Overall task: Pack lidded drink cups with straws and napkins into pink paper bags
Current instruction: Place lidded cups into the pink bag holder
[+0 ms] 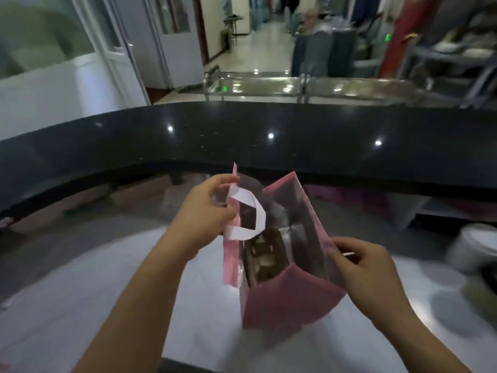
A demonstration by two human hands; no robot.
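A pink paper bag (285,300) stands open in the middle of the view, above a pale work surface (107,305). Its white handle (254,214) loops over the mouth. My left hand (207,211) pinches the bag's left top edge beside the handle. My right hand (363,267) grips the right top edge, with a thin white strip showing at the fingers. Together the hands hold the mouth wide. Inside I make out dark, blurred contents (265,257); I cannot tell what they are.
A raised black counter (269,138) curves across just beyond the bag. A white round container (473,246) sits at the right edge, blurred. Pink items (347,197) lie under the counter ledge. Steel tables (255,87) and a corridor lie farther back.
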